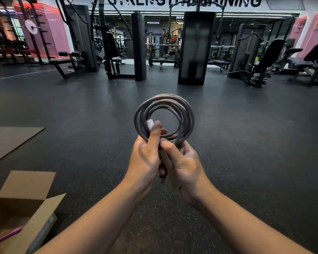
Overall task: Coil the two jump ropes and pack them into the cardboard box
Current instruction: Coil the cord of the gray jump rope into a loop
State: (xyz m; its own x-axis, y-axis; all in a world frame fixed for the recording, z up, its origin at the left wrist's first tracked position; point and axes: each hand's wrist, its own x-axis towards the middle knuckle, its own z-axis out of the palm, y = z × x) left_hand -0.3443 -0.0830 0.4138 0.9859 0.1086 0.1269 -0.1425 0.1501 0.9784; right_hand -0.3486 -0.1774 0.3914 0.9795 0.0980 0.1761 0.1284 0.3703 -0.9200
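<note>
Rope: grey jump rope [163,114], wound into a round coil of several loops, held upright in mid-air in front of the person, above the dark gym floor [246,143].
Left hand: left hand [145,158] wraps around the bottom of the coil, thumb pointing up and pressing a white end piece [149,124] against the loops.
Right hand: right hand [184,162] grips the same bundle just beside the left, fingers curled around the lower loops and what looks like a handle running down between the two palms.
Grip: both hands closed tight on the rope, touching each other.
Box: cardboard box [17,204] sits open on the floor at lower left, flaps spread, well apart from the hands.
Second rope: pink rope [6,237] lies inside the box near its near corner; only a short curved piece shows.
Cardboard: flat brown sheet [11,140] on the floor beyond the box.
Background: black weight machines [195,46] and benches [268,57] stand along the far side, pink panels [314,30] on the walls.
</note>
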